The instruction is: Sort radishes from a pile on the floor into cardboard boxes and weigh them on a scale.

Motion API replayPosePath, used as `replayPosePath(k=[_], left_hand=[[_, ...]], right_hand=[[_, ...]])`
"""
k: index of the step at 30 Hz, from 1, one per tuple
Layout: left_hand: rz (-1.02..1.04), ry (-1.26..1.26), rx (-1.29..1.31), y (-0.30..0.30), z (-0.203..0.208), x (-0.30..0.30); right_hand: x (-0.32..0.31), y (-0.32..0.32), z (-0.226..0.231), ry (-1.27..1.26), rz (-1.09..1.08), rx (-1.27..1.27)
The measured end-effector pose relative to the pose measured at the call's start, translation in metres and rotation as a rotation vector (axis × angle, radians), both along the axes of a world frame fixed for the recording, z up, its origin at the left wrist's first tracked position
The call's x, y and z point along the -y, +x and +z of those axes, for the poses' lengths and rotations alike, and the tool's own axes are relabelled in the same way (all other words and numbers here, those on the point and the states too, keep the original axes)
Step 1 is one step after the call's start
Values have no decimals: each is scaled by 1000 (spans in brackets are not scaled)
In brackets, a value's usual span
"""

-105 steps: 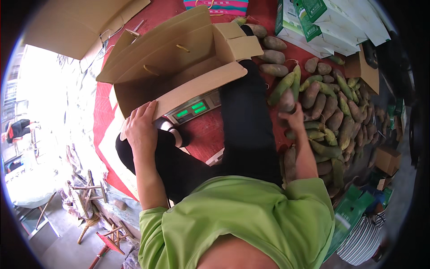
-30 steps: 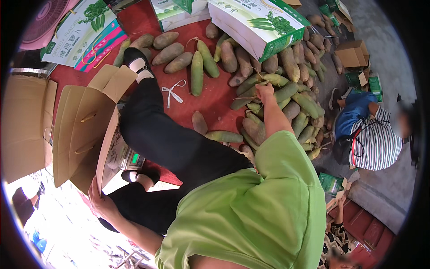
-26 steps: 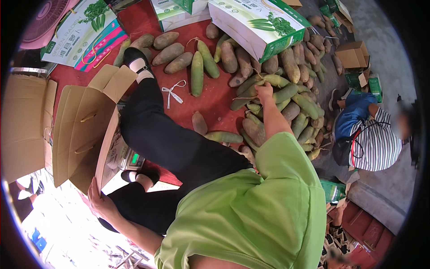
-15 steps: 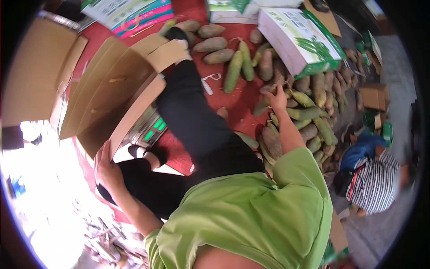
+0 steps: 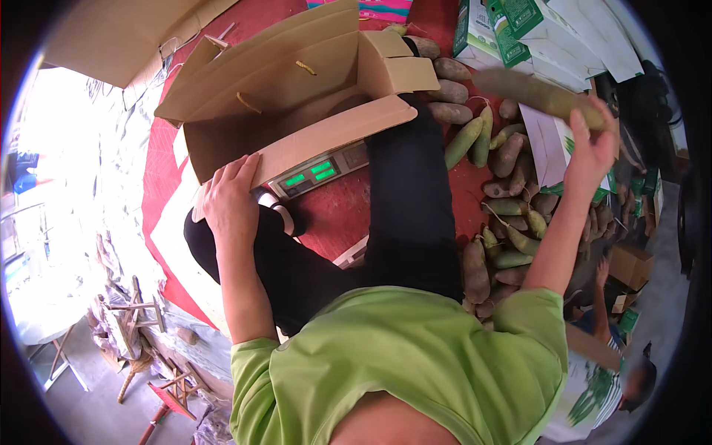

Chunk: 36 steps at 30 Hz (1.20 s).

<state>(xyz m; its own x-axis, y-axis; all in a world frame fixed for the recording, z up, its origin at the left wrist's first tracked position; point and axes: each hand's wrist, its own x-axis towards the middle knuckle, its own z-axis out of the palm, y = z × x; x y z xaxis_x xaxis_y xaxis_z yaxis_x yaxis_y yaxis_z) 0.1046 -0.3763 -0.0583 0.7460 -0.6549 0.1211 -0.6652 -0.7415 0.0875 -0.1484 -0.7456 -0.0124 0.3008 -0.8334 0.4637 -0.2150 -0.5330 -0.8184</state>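
In the head view, held a long green radish [image 5: 523, 89] aloft in the right hand [image 5: 595, 141], toward the upper right, pinching its right end between thumb and fingers. Saw it nearly level and slightly blurred, well apart from the open brown box [image 5: 282, 70] to the left. Laid the left hand [image 5: 231, 200] over the left end of that box's near flap [image 5: 334, 144], with fingers slightly parted and pointing away from the body. Could not tell a firm grip from a light rest there. Noticed two yellow rope handles [image 5: 305, 67] on the box's far side. Found a scale [image 5: 315, 175] with glowing green displays just below the near flap, partly covered by it. Had one leg [image 5: 411, 215] in black trousers stretched out between the scale and a spread of loose radishes [image 5: 508, 156], some green, some brownish. Saw red cloth [image 5: 337, 222] beneath the scale and around that leg. Noticed white-and-green boxes [image 5: 556, 41] at the upper right, close behind the raised radish, and another brown box [image 5: 122, 37] at the upper left. Spotted wooden stools [image 5: 137, 315] at the lower left and, at the lower right, a co-worker's bare arm [image 5: 601, 300].
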Motion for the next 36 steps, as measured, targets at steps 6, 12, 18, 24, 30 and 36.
replayPosePath(k=[6, 12, 18, 24, 30, 36], left_hand=[[-16, -6, 27, 2, -1, -4], [-38, -8, 18, 2, -2, -1], [-23, 15, 1, 3, -4, -4], [12, -14, -17, -2, 4, 1], [27, 4, -12, -2, 0, 6], [17, 36, 23, 0, -5, 5]], right_hand=[[-36, 123, 20, 95, 612, 176], [-94, 230, -34, -10, 772, -216], [-83, 224, -41, 175, 887, -456], [3, 122, -76, 543, 555, -125], [58, 6, -248, 924, 55, -521], [44, -33, -388, 1194, -156, -561]])
